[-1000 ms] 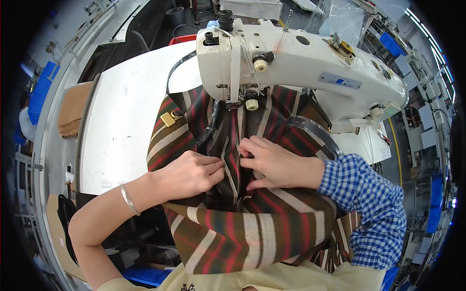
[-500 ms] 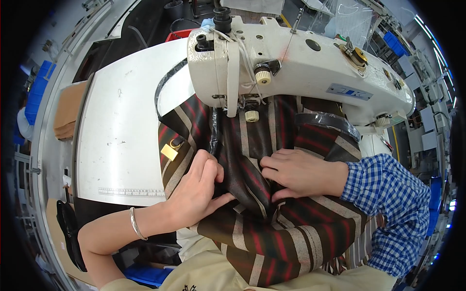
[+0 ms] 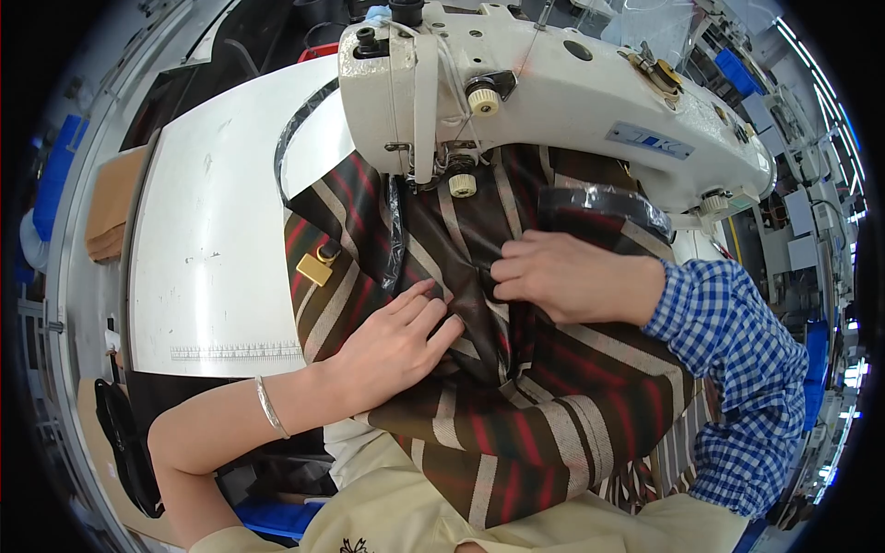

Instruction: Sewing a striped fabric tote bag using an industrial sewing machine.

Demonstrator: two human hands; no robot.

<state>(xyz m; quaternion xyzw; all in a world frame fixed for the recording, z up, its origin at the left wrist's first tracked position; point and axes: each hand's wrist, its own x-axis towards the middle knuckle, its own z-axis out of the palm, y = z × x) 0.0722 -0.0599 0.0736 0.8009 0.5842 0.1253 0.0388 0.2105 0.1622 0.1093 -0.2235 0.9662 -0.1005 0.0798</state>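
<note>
A dark brown bag (image 3: 553,442) with red, green and beige stripes lies bunched under the sewing machine (image 3: 544,101) and hangs over toward my lap. Its dark inside is folded open between my hands. My left hand (image 3: 396,346) has bent fingers gripping the bag's fold left of the middle. On the right, my right hand (image 3: 576,276) pinches the material with fingertips partly hidden in the folds. A gold metal clasp (image 3: 314,268) sits on the bag's left side. Film-wrapped black handles (image 3: 608,205) arch from it at left and right. The needle area is hidden behind the machine head.
The white worktable (image 3: 212,230) with a printed ruler strip spreads to the left. Beyond its edge are a stack of brown sheets (image 3: 115,207) and a blue bin (image 3: 57,170). A black object (image 3: 124,447) lies at lower left.
My left hand has shifted up and right, its fingers flatter on the bag. My right hand has moved slightly up. Machine and table appear higher and farther left in view.
</note>
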